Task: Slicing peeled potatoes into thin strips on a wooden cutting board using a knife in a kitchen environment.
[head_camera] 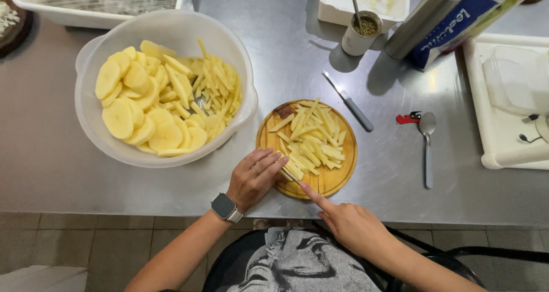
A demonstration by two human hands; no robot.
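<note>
Steel worktop (400, 172): bears all items.
White plastic bowl (91, 126), left: round potato slices (128, 109) and cut sticks.
Round wooden cutting board (337, 177), centre, near the front edge: potato sticks (311, 140) piled on it; likely light, stiff, damp and slippery, snapping if bent, best gathered in a bunch from the sides.
Left hand (254, 177): fingers curled, pressing the sticks at the board's left edge.
Right hand (349, 223): forefinger extended along a blade barely visible; grip cannot be confirmed.
Paring knife (350, 103) and spoon (427, 146): lying apart, right of the board.

Wooden board (337, 177), seemingly brushed-steel counter (286, 52)
</note>
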